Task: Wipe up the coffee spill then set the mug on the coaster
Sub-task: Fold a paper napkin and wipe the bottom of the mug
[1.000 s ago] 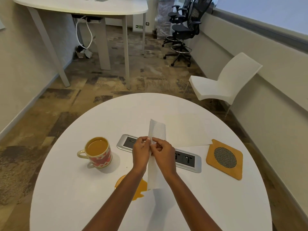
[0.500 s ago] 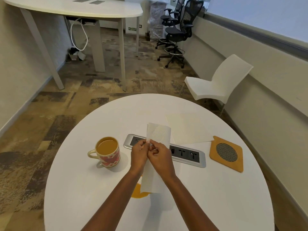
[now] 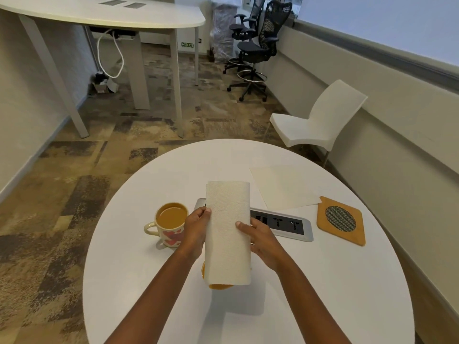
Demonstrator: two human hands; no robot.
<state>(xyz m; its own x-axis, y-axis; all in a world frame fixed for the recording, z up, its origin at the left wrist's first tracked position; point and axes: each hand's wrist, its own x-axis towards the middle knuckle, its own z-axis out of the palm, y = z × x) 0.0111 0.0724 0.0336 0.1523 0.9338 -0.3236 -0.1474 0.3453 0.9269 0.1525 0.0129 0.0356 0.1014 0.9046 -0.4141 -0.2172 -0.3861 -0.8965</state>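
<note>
Paper towel (image 3: 227,232) now broader than before

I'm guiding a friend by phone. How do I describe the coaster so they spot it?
Start at the round white table; a grey socket strip is set into its middle. Just beyond the strip's right end, near the table's right edge, lies the coaster. It is the only orange-brown wooden piece: a rounded square with a dark mesh circle, unlike the cream sheet beside it.
</note>
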